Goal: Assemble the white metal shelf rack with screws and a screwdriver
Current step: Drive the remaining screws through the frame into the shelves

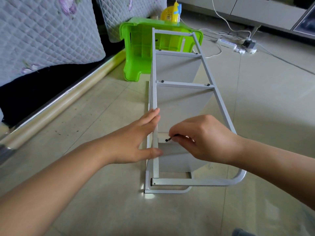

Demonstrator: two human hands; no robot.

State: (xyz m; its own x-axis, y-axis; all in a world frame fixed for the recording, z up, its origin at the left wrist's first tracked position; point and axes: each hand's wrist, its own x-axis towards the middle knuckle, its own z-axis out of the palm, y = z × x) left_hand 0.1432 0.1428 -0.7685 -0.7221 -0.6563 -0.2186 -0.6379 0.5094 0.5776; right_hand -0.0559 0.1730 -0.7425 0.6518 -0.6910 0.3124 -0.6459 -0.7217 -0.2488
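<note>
The white rack (180, 92) lies on its side on the tiled floor (95, 103), long axis running away from the person toward the green stool (136, 53), curved foot end nearest. Left hand (136, 138), fingers straight, presses flat on the near-left upright w/ thumb across it, steadying. Right hand (204, 140) pinches a small black screw (169, 139), head aimed left at the crossbar hole. Risk, imo: screw goes in crooked & cross-threads, or slips & drops into the frame if the rack shifts. No screwdriver in view.
</note>
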